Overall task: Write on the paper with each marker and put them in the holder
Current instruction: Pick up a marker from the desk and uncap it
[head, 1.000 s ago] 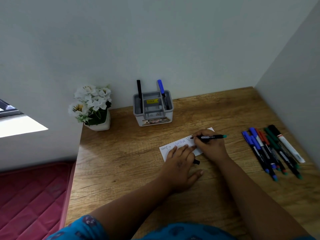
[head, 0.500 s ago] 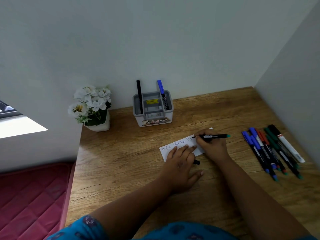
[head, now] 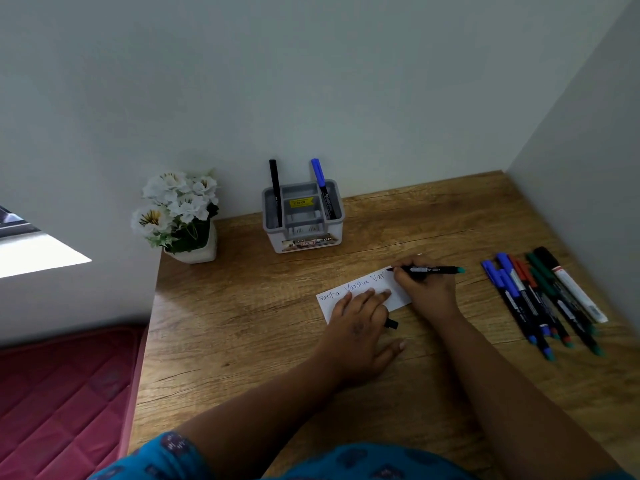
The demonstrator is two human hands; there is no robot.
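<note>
Holding a black marker with a green end (head: 429, 269), the right hand (head: 427, 289) puts its tip on the small white paper strip (head: 360, 292). The left hand (head: 358, 323) lies flat on the paper, fingers straight. Far behind stands the grey plastic holder (head: 303, 216).

You've got a black marker (head: 427, 269) with a teal end over the white paper (head: 360, 295), its writing teal and dark. The grey holder (head: 302, 216) wears a yellow sticker, with one black marker (head: 275, 192) and one blue-capped marker (head: 322, 187) inside. Your loose markers (head: 543, 299) show blue, red, green, black caps. White flowers (head: 176, 206), brown wood-grain desk (head: 242, 323), patterned blue sleeve (head: 166, 455), quilted maroon mattress (head: 62, 400).
</note>
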